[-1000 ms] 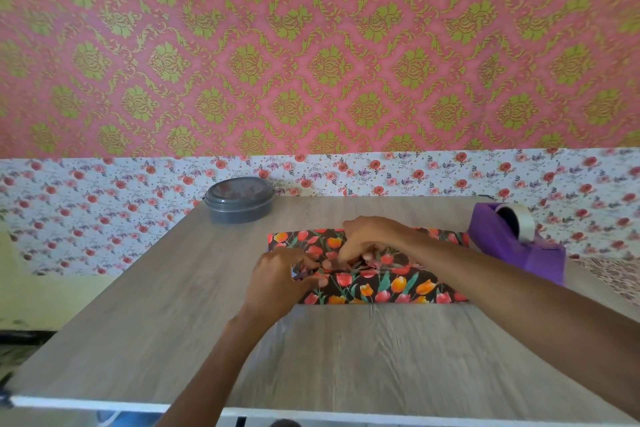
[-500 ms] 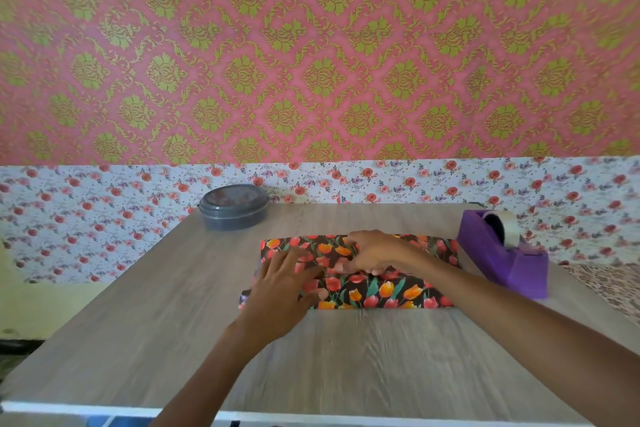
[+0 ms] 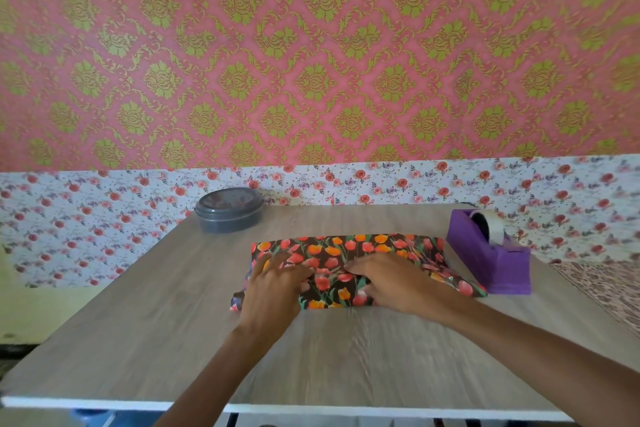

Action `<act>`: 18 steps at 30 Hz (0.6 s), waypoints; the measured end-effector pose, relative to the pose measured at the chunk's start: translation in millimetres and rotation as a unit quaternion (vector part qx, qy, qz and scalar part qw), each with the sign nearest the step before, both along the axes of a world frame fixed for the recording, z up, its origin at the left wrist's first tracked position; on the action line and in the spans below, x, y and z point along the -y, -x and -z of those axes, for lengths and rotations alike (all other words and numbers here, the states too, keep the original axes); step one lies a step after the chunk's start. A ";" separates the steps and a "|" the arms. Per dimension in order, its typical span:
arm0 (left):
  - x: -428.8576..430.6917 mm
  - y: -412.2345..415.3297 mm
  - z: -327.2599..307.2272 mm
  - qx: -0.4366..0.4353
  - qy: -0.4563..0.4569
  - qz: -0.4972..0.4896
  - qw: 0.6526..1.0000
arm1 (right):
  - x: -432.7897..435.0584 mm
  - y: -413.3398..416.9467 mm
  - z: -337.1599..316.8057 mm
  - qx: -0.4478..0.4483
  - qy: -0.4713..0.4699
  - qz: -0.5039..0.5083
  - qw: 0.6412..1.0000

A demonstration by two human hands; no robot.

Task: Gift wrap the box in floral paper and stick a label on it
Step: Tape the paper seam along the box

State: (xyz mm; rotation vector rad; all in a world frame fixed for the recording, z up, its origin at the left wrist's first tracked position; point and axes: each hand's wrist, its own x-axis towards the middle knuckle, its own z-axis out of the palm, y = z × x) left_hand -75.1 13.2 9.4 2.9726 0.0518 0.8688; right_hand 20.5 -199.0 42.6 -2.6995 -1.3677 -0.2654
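The left grip [image 3: 273, 288] lies flat with its fingers straight and slightly spread, pressing down on the floral paper [image 3: 346, 246] at the left end of the box [image 3: 384, 243]. The right grip [image 3: 391, 284] lies flat just beside it, fingers straight and close together, pointing toward the left grip and pressing on the paper along the middle of the box top. The fingertips of the two nearly meet; neither pinches anything.

Under both grips the box rests on the surface [image 3: 173, 322], covered in dark paper printed with red and orange tulips. Loose paper sticks out below the left grip's palm, and another flap trails from the box's end to the right of the right grip.

Just to the right of that flap stands a purple tape dispenser [image 3: 485, 265] with a roll of tape [image 3: 496, 228] in it. Beyond the left grip, near the far edge of the surface, sits a grey lidded container [image 3: 228, 210]. Behind everything is a wall [image 3: 311, 62] with pink and green patterned paper.
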 end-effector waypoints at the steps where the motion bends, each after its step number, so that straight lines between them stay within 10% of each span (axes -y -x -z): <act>1: 3.7 -0.2 -2.8 0.005 0.011 -0.002 1.000 | 5.8 1.2 2.9 0.015 -0.006 0.003 1.000; 18: 85.1 -38.3 20.3 0.024 0.119 0.124 0.985 | 80.9 -16.3 38.4 0.162 -0.001 0.141 0.977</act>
